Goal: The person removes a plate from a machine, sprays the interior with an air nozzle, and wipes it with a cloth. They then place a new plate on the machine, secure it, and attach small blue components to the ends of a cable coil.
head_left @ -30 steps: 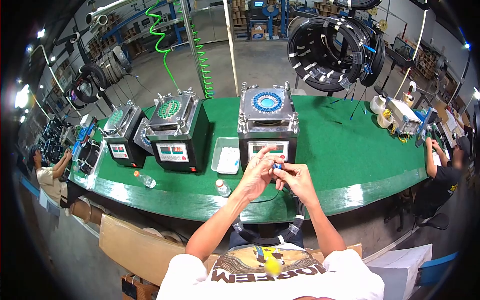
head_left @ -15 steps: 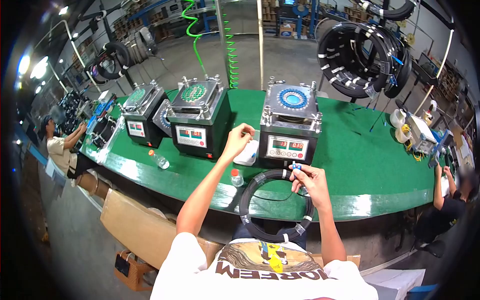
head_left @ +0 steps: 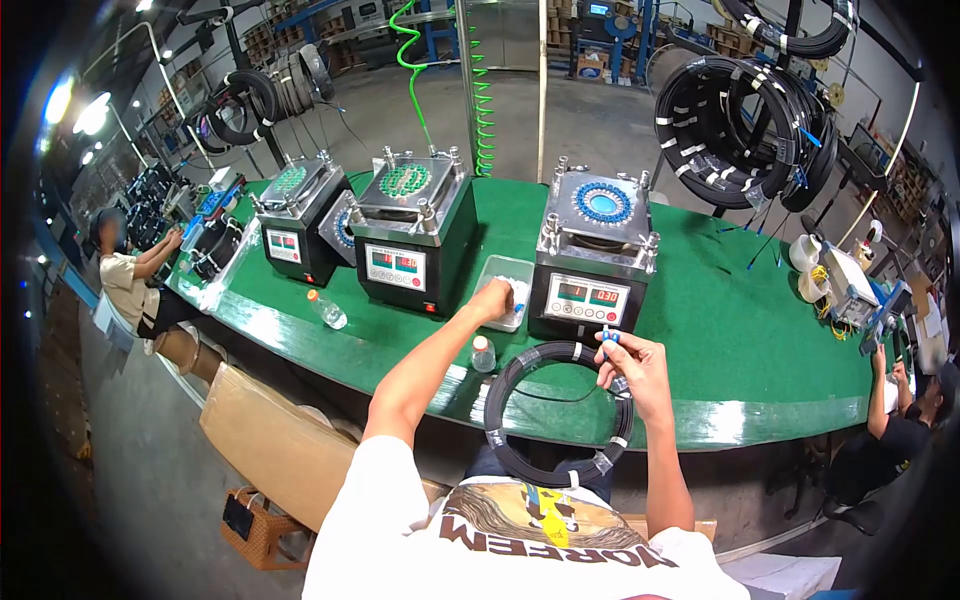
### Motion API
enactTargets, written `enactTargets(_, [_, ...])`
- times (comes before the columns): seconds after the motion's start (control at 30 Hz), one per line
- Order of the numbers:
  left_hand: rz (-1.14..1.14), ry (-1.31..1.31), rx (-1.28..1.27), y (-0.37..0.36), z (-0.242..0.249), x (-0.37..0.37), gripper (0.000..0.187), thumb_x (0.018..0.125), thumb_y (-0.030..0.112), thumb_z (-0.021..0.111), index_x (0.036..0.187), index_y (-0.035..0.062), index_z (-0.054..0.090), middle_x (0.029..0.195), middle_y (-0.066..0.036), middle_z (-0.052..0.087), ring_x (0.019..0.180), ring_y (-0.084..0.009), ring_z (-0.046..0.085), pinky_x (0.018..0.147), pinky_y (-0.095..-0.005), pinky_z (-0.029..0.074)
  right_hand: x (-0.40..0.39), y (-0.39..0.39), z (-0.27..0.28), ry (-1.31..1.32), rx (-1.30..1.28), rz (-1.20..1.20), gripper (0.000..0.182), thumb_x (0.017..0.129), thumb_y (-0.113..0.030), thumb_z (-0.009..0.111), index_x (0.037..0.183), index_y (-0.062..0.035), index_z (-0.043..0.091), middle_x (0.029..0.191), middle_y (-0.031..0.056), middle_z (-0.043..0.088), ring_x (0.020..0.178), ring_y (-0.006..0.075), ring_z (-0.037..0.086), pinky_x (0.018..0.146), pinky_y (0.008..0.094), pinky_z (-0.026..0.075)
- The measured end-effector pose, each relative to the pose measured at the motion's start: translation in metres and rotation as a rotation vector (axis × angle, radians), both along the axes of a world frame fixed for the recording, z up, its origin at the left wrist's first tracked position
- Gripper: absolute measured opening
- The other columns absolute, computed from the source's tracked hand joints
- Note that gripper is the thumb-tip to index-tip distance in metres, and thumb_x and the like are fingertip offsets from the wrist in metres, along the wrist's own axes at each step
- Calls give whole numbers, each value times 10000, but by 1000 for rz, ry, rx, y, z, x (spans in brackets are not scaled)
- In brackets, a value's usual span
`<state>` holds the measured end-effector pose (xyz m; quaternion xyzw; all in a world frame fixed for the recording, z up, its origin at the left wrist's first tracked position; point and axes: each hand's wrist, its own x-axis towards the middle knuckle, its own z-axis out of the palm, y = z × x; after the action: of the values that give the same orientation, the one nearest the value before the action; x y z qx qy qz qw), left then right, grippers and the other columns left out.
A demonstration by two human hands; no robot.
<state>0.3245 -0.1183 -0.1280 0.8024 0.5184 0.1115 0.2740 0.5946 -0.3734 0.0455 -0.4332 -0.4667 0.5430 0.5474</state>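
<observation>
My right hand pinches a small blue connector on the end of a black cable, in front of the right-hand machine. The coiled black cable hangs over the table's front edge below that hand. My left hand reaches into a clear plastic tray between two machines; its fingers are together, and what they hold, if anything, is too small to make out. A small bottle with an orange cap stands just below the tray.
Two more machines, one in the middle and one at left, stand on the green table. A clear bottle lies near them. Large cable coils hang at right. One person sits far left, another far right.
My left hand has moved down into the tray from above it. The head view has shifted slightly, and the displays on the middle and right-hand machines read differently. My right hand still holds the connector.
</observation>
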Motion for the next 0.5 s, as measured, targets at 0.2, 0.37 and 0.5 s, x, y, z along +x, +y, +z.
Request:
enactTargets(0.2, [-18,-99,44,-14,22,-10,248,744,-92,623,921,13,760,863,-176,753,849,-287,746,755,-406,577,2,1,0,6,-5,-10,301,1002,-156,660,1162,98,680,860,104,692,600,150,665,526,256,527])
enactTargets(0.37, [-33,-214,151,-24,40,-15,172,846,1,651,976,-33,759,876,-187,755,775,-231,744,731,-358,578,2,2,1,4,-5,-3,306,1000,-162,666,1167,95,679,855,98,690,599,144,665,526,253,528])
enactTargets(0.5, [35,-541,56,-34,56,-12,206,919,78,665,1019,-92,724,878,-158,755,702,-157,707,675,-310,568,3,4,-2,3,-10,1,304,1002,-160,664,1173,91,679,849,94,686,602,139,664,530,251,529])
